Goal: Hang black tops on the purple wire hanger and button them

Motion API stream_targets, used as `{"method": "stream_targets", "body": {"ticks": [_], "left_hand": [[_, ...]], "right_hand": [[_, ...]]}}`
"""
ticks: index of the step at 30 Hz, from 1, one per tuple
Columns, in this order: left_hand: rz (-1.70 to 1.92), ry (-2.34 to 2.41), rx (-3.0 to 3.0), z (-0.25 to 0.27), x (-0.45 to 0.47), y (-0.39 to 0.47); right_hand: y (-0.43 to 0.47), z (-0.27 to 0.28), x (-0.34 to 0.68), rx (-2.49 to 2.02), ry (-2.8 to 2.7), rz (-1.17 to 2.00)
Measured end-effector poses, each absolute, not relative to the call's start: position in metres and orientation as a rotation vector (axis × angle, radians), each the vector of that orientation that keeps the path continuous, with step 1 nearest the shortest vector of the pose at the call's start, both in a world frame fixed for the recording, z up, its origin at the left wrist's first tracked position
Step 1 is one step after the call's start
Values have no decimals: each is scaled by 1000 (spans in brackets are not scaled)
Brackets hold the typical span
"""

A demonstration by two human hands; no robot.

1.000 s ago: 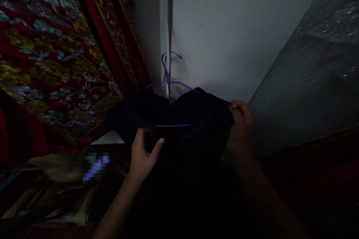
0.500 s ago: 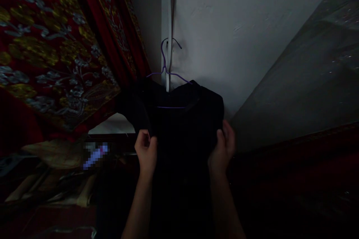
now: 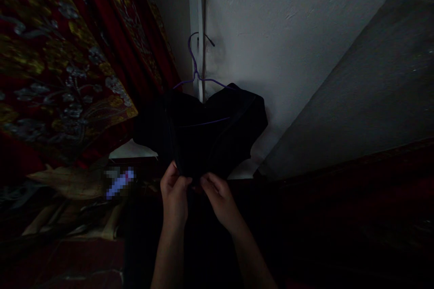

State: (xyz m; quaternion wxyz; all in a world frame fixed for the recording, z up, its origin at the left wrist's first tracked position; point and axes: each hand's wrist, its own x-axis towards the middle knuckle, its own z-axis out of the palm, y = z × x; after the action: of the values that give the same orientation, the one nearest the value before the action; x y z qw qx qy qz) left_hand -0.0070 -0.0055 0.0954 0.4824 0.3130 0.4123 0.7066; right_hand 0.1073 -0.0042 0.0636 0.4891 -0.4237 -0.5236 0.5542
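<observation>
A black garment [image 3: 233, 122], perhaps a shirt or jacket, hangs on a purple wire hanger [image 3: 195, 72] against a narrow pale strip on the wall. Its front edges come together at the lower middle of the neckline. There my left hand [image 3: 174, 189] pinches the left front edge between thumb and fingers. Close beside it, my right hand [image 3: 219, 196] pinches the right front edge. The fingertips of both hands nearly meet. Darkness hides the fabric's details, and I cannot make out any fastener between the fingers.
Red cloth [image 3: 77, 54] with gold and silver floral decoration hangs at the left. Behind the hanger is a grey wall [image 3: 271, 31]. Low on the left are a wooden-looking piece of furniture [image 3: 111, 226] and a blurred-out bluish item [image 3: 119, 184]. Dark red material lies at the lower right.
My right hand has moved left from the garment's right side to the middle, drawing the front edges together. My left hand stays on its edge. The view has shifted slightly.
</observation>
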Motion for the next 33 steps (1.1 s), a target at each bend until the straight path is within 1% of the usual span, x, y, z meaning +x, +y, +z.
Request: {"method": "stream_targets", "body": {"ticks": [6, 9, 12, 14, 16, 20, 24, 28, 33], "left_hand": [[1716, 891, 803, 94, -8, -10], [1564, 894, 1066, 87, -19, -8], [1353, 1084, 1356, 77, -30, -5], [1285, 1150, 1464, 70, -32, -3], [1271, 1158, 1526, 65, -29, -2], [1298, 1189, 1584, 61, -18, -2], [1423, 1247, 1608, 59, -7, 0], [1448, 1352, 1685, 48, 2, 11], [1377, 1421, 1720, 18, 13, 24]], "right_hand": [[-6, 67, 109, -1061, -1070, 1336], [-6, 69, 114, -1105, -1024, 1317], [-6, 73, 116, -1151, -1059, 1360], [-6, 75, 115, -1162, -1090, 1428], [-6, 77, 114, -1156, -1106, 1467], [-3, 82, 114, -1142, -1101, 1448], [8, 91, 114, -1111, -1098, 1465], [41, 122, 114, -1025, -1053, 1418], [95, 193, 115, -932, -1000, 1264]]}}
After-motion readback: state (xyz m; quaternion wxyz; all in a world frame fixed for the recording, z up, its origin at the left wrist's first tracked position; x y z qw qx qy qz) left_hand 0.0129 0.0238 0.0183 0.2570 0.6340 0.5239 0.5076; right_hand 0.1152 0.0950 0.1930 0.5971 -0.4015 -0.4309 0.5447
